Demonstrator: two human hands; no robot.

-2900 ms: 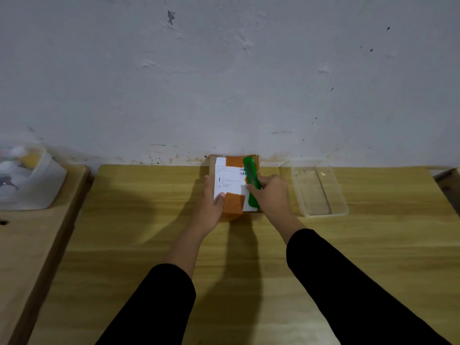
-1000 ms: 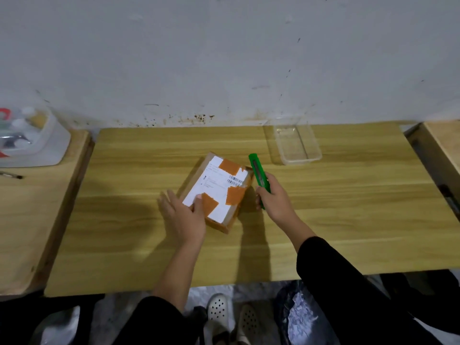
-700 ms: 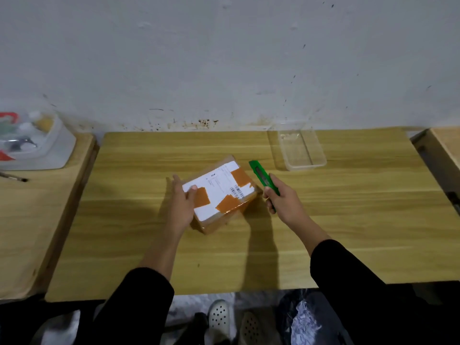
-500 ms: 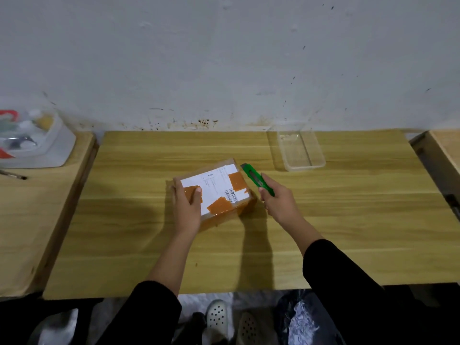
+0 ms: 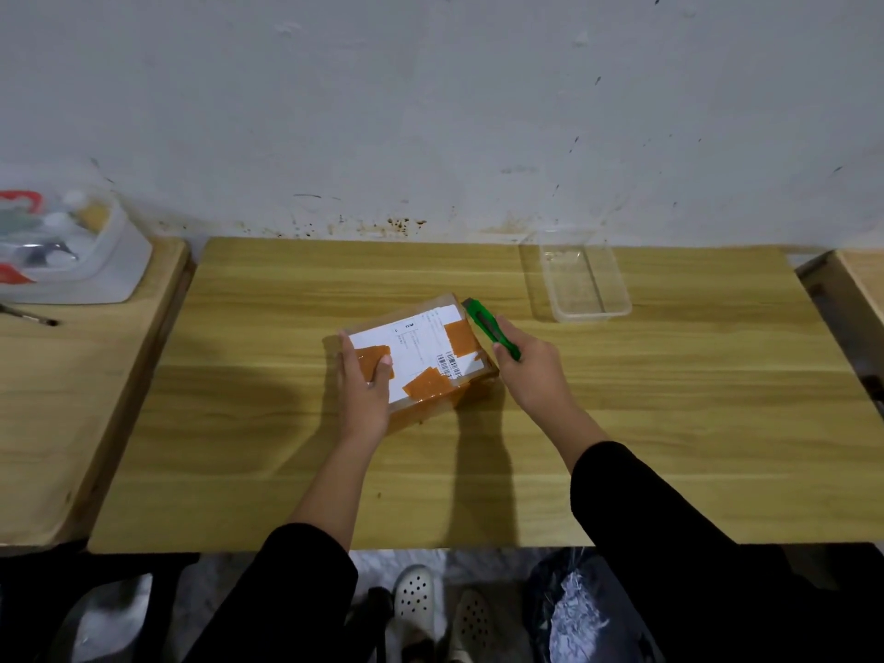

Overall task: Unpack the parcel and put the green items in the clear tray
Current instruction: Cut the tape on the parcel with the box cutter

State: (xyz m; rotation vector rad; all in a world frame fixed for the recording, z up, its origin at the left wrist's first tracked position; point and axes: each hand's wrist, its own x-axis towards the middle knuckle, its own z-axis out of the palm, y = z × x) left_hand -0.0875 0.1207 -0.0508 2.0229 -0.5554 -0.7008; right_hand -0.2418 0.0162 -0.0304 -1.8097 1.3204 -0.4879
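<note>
Head view. The parcel (image 5: 420, 356), a brown cardboard box, lies flat near the middle of the wooden counter (image 5: 669, 423), turned at an angle to the counter's edges. Its top carries a white shipping label (image 5: 416, 349) with a barcode and 3 patches of orange tape (image 5: 370, 366); the box is sealed. My left hand (image 5: 364, 390) rests on the parcel's near-left corner, fingers spread over the label and 1 tape patch, pressing down rather than gripping. My right hand (image 5: 531, 370) is closed around a green box cutter (image 5: 490, 327), its grip tight on the handle; the cutter's tip sits at the parcel's far-right corner, apparently touching the edge, though the contact is too small to confirm. The clear tray (image 5: 586, 279) stands at the back right of the counter, near the wall (image 5: 430, 112) and well apart from the parcel. On a second counter (image 5: 62, 399) to the left sit a white bin (image 5: 95, 265) of mixed small items and, just in front of it, a thin brush (image 5: 28, 315).
</note>
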